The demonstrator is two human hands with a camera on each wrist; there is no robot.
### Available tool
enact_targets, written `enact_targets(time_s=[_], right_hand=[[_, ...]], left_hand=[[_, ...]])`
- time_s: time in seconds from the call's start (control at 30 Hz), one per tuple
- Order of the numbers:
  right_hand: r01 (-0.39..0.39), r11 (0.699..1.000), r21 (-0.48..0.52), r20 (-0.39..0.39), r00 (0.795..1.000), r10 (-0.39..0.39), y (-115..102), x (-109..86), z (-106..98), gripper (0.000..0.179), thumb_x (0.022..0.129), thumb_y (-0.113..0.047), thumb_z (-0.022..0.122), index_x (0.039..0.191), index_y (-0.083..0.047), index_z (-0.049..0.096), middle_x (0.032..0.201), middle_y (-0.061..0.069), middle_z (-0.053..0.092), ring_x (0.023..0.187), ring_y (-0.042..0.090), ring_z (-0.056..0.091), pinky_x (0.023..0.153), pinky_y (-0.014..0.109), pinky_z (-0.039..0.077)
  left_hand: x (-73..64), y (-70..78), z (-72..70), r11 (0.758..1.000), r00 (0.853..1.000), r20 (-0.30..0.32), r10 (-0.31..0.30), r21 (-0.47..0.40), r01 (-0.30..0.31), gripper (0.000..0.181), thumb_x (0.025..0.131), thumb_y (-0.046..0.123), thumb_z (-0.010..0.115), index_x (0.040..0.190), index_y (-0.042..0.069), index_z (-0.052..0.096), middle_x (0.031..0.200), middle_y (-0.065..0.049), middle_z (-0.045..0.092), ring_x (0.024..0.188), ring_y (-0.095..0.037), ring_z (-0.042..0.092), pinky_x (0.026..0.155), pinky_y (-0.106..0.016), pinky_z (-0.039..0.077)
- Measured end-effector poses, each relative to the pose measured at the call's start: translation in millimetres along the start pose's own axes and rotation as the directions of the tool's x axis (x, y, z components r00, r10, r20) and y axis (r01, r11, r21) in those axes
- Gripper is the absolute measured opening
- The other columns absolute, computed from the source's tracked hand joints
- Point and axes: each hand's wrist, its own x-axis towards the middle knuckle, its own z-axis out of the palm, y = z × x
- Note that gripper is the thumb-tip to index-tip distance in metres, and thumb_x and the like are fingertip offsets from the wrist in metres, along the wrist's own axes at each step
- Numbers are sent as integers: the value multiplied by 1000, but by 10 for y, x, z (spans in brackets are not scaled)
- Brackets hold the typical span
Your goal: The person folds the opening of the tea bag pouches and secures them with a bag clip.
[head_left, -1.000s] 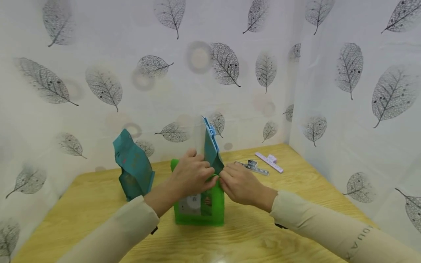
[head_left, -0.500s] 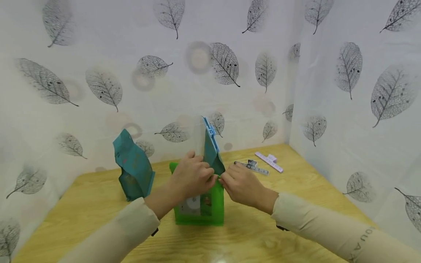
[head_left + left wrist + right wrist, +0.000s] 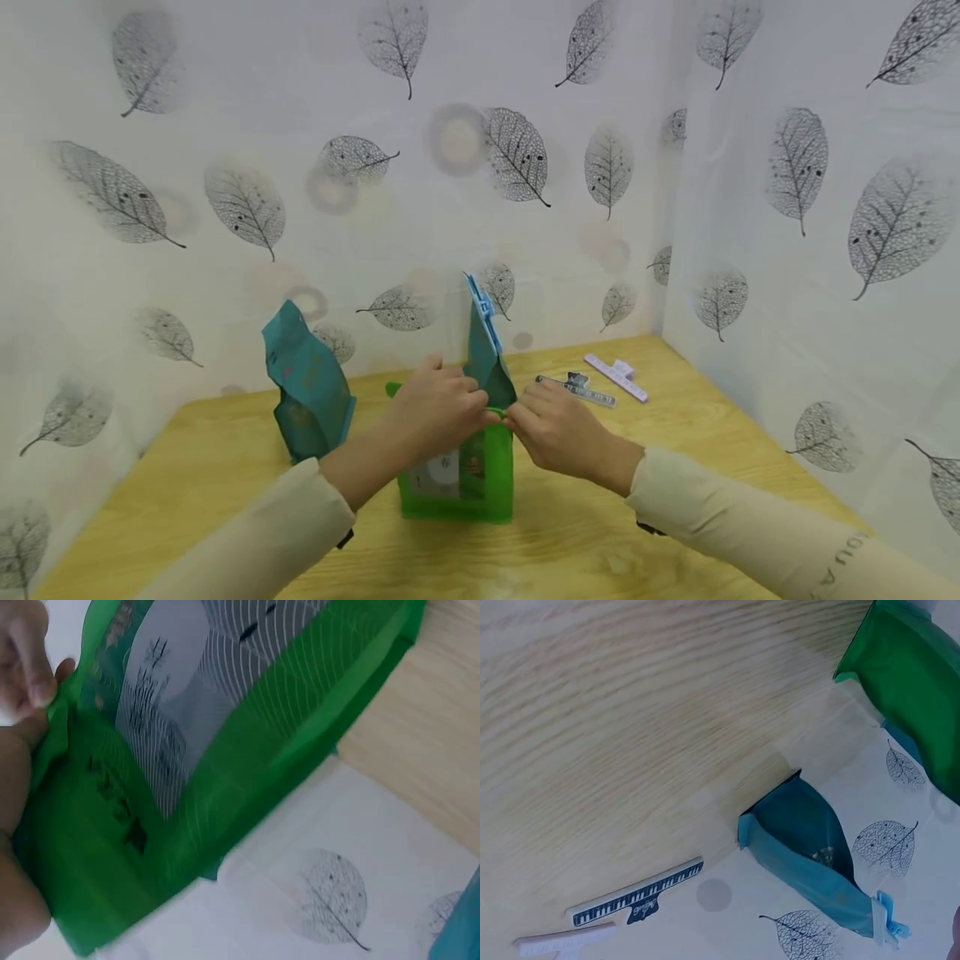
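Your left hand (image 3: 441, 408) and right hand (image 3: 558, 429) are drawing slightly apart at the fingertips, baring a short strip of edge on the green bag (image 3: 474, 482), which is standing upright before the clipped teal bag (image 3: 487, 379). You seem to be folding or pressing its top closed; the next move is probably calling for even pressure along that edge. Both hands are pinching it, fingers curling, knuckles facing up, wrists angling inward.

The left hand (image 3: 13, 799) and right hand (image 3: 22, 664) pinched the edge of a green bag (image 3: 202, 802); beyond the bench (image 3: 420, 712)'s far edge showed a leaf-printed sheet (image 3: 277, 900), partly behind a teal shape (image 3: 461, 926).
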Motion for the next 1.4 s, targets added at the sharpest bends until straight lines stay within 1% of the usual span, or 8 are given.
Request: enact_targets(time_s=[0.3, 0.57, 0.73, 0.83, 0.93, 1.07, 1.23, 1.4], right_hand=[[-11, 1000, 28, -21, 1000, 12, 34, 1, -12, 29, 105, -22, 49, 82, -12, 63, 70, -3, 57, 63, 13, 47, 63, 28, 37], [5, 998, 59, -27, 1000, -4, 75, 35, 14, 28, 105, -23, 49, 85, -12, 66, 73, -3, 60, 66, 12, 53, 66, 30, 43], [-3, 995, 104, -3, 1000, 3, 222, 24, 1, 36, 108, -27, 40, 87, -12, 64, 74, -4, 57, 66, 11, 48, 64, 29, 42], [-87, 992, 88, 32, 996, 84, 414, -52, -19, 32, 107, -24, 43, 84, -13, 62, 72, -4, 54, 65, 11, 45, 62, 28, 40], [-257, 966, 18, 109, 961, 253, 639, -209, -32, 22, 101, -19, 54, 82, -13, 62, 69, -4, 55, 64, 12, 47, 62, 31, 42], [-417, 902, -112, 242, 869, 432, 874, -499, -25, 17, 95, -13, 63, 78, -12, 63, 66, -3, 56, 64, 16, 53, 63, 36, 46], [-447, 873, -195, 317, 814, 487, 1049, -800, 19, 21, 94, -12, 62, 73, -12, 60, 61, -3, 51, 60, 17, 50, 63, 41, 46], [-487, 848, -211, 330, 781, 530, 1112, -966, 97, 25, 92, -12, 63, 69, -13, 55, 59, -3, 47, 57, 16, 44, 61, 40, 45]], left_hand=[[-110, -187, -49, 990, 990, -135, -40, -139, 21, 26, 92, 40, 70, 73, 23, 68, 65, 10, 64, 59, -9, 53, 63, -28, 28], [-140, -261, -73, 966, 991, -50, -124, -233, 109, 19, 91, 41, 71, 86, 23, 73, 75, 10, 69, 65, -8, 56, 67, -30, 32], [-167, -306, -48, 955, 980, -124, -158, -272, 119, 19, 88, 38, 75, 84, 20, 72, 72, 8, 69, 62, -8, 58, 65, -29, 34], [-164, -313, -29, 945, 977, -142, -161, -309, 111, 17, 88, 36, 76, 83, 20, 72, 71, 8, 69, 61, -7, 58, 65, -28, 33], [-171, -310, -21, 937, 977, -125, -173, -327, 124, 15, 89, 35, 75, 84, 21, 72, 73, 9, 70, 62, -6, 57, 65, -27, 32], [-189, -303, -6, 931, 978, -106, -181, -338, 135, 15, 91, 34, 74, 85, 21, 72, 75, 9, 70, 64, -6, 57, 66, -27, 34], [-204, -302, -2, 937, 979, -108, -175, -324, 132, 15, 92, 35, 73, 89, 20, 72, 79, 8, 72, 67, -7, 59, 68, -29, 37], [-232, -281, 4, 944, 978, -133, -159, -312, 111, 16, 92, 35, 72, 91, 19, 71, 82, 8, 72, 68, -8, 59, 66, -28, 37]])
